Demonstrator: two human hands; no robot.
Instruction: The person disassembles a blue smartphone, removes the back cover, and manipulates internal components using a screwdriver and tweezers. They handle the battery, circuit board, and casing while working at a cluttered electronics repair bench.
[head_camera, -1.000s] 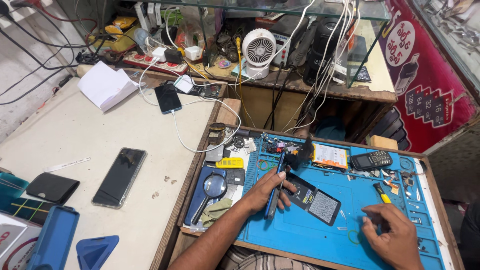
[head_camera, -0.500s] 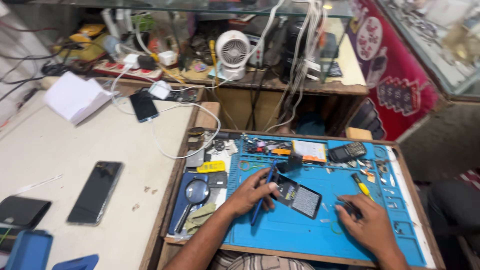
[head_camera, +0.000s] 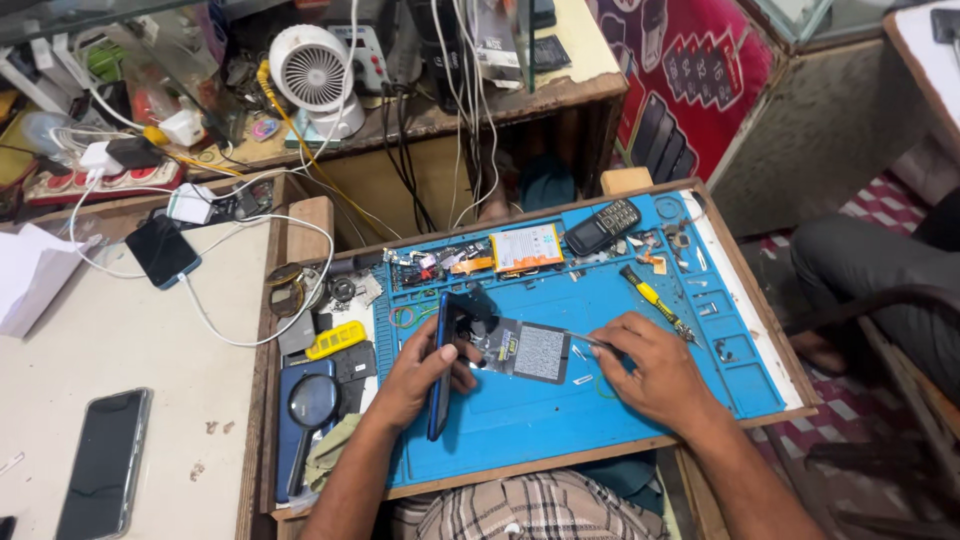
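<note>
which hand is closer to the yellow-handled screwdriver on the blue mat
Right. The right hand lies just below and left of the yellow-handled screwdriver, holding a thin metal tool. The left hand is farther left on the blue mat, gripping a dark phone.

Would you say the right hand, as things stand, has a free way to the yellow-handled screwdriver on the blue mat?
Probably yes: the yellow-handled screwdriver lies on the blue mat just beyond the right hand, with nothing between them, though that hand holds a thin tool.

Dark phone screen (head_camera: 103, 463), red sign (head_camera: 690, 75)
</note>
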